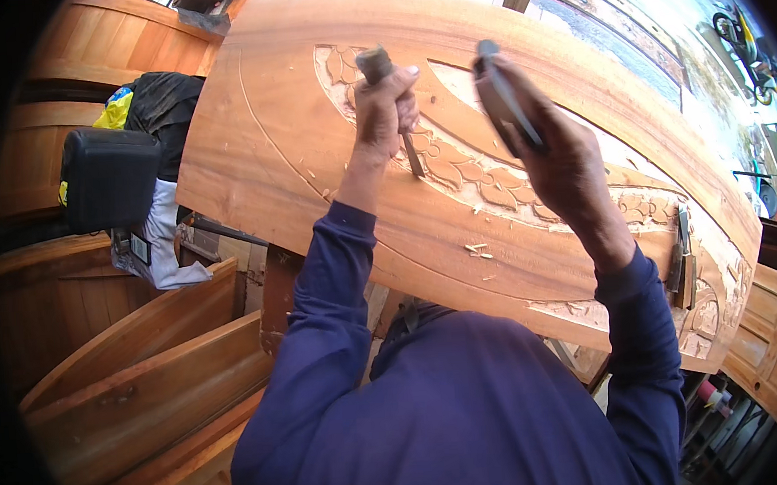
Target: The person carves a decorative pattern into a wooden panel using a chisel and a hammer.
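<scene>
My left hand (382, 114) is closed round the handle of a wood chisel (415, 163). The blade slants down to the panel, its tip at the lower edge of a carved band. My right hand (561, 156) is raised to the right of it, wrapped round a dark, elongated tool (508, 102). That tool is smeared by motion, so its exact kind is unclear. Both hands are over a large reddish-brown wooden panel (316, 220) with leaf and flower carving (492, 187) along a curved, cut-back band. Pale wood chips (478, 252) lie on its surface.
Several carving chisels (682, 260) lie together on the panel's right end. At the left are a black plastic case (111, 179), dark cloth (165, 109) and stacked wooden panels (150, 421). A panelled door (772, 335) stands at right; a motorcycle (744, 50) is farther off.
</scene>
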Available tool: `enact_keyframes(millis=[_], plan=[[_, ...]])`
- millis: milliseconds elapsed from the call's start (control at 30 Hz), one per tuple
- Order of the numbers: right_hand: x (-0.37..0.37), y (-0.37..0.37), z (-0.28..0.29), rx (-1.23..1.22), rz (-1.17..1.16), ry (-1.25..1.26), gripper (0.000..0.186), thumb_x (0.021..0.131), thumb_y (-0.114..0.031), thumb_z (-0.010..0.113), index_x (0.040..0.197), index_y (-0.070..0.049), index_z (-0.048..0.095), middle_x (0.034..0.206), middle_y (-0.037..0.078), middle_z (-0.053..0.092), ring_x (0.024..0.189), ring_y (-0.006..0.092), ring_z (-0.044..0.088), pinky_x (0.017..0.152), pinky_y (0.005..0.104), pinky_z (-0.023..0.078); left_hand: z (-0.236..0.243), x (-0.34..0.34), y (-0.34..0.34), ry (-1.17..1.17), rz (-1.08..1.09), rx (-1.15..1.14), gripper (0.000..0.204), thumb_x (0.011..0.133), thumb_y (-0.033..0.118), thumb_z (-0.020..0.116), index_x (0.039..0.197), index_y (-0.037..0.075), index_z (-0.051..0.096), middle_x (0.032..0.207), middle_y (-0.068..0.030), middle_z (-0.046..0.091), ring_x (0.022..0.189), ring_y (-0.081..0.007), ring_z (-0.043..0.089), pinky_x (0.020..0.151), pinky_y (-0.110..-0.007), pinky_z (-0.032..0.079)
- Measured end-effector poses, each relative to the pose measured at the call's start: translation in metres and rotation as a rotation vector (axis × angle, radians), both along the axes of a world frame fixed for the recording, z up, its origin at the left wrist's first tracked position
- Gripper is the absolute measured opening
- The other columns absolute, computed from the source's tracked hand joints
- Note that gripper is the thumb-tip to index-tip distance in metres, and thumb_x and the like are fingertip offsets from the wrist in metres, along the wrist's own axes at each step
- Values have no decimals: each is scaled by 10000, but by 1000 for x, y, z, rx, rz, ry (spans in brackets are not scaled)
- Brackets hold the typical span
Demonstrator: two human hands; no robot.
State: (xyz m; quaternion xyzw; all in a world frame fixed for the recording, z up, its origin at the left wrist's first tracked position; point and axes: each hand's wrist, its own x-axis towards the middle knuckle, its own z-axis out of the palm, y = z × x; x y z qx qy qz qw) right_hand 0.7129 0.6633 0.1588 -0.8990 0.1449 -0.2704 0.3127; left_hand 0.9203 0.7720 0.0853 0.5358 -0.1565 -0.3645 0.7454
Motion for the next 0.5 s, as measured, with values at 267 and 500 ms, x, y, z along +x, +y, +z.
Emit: enact_keyframes(millis=[267,500], plan=[[-34,-20,13,194,-141,-138,704,928,19,717,1559,-167,466,1526,77,563,1362,183,560,1107,340,479,10,-45,1,-129,-104,19,269,915,107,744,734,106,545,576,35,463,411,-60,419,380,-246,339],[-21,-35,64,-26,-241,-333,633,941,51,663,1529,-108,493,1277,74,664,1006,157,665,818,266,537,9,-45,2,-110,-134,41,266,910,123,756,744,108,548,585,36,470,412,-53,407,385,-239,336]])
